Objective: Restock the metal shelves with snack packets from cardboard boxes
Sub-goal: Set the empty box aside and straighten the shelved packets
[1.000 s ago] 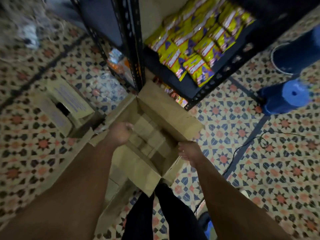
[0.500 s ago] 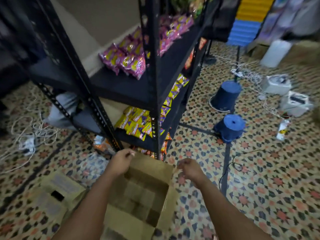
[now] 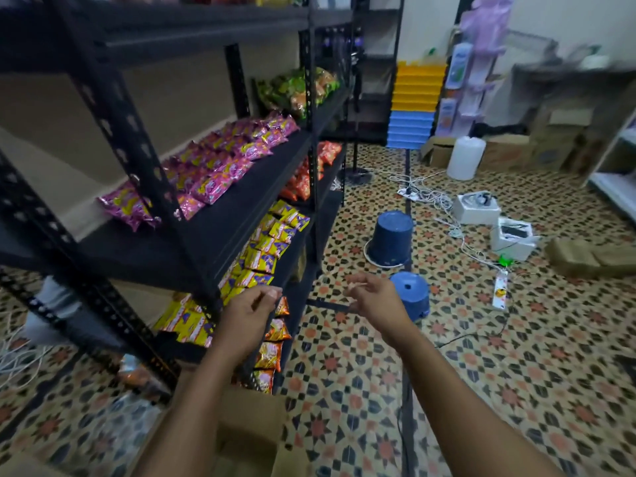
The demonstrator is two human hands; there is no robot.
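both hands empty, left hand and right hand loosely curled above the cardboard box

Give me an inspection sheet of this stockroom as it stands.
Surface: patterned tile floor.
Job's things: black metal shelf rack holds pink snack packets, yellow snack packets and orange snack packets; brown cardboard box below the arms.
Clutter: two upturned blue buckets, white jerrycan, white boxes.
Grippers: left hand and right hand both hold nothing, fingers loosely curled.
Cables: white cords tangled on floor.
Surroundings: stacked cartons by the far wall.
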